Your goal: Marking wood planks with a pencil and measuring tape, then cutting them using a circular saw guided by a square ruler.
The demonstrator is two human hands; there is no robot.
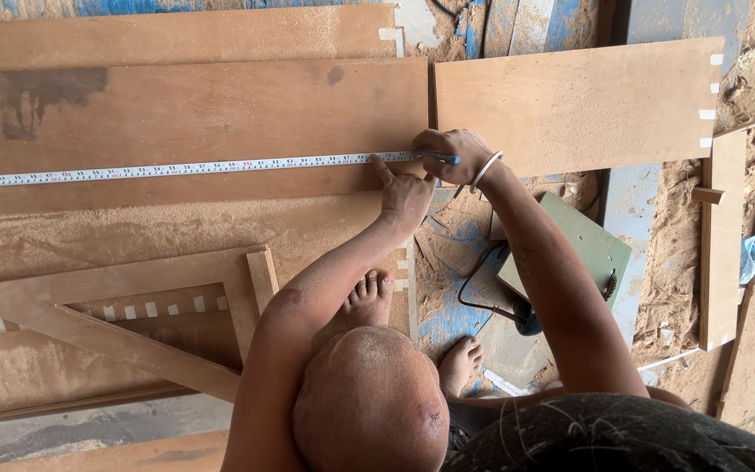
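A long tape measure [176,169] lies stretched across a wide brown wooden board [203,114], running from the left edge to the board's right end. My left hand [405,197] rests on the board's right end, its index finger pressing the tape down. My right hand [452,156], with a metal bangle on the wrist, holds a blue pen [440,158] with its tip at the end of the tape. My bent knee and bare feet are below the hands.
A second board [578,105] lies to the right, a narrow plank [723,236] further right. A triangular wooden frame [133,323] lies at the lower left. A green panel [592,249] and a black cable [482,293] sit on the sawdust-covered floor.
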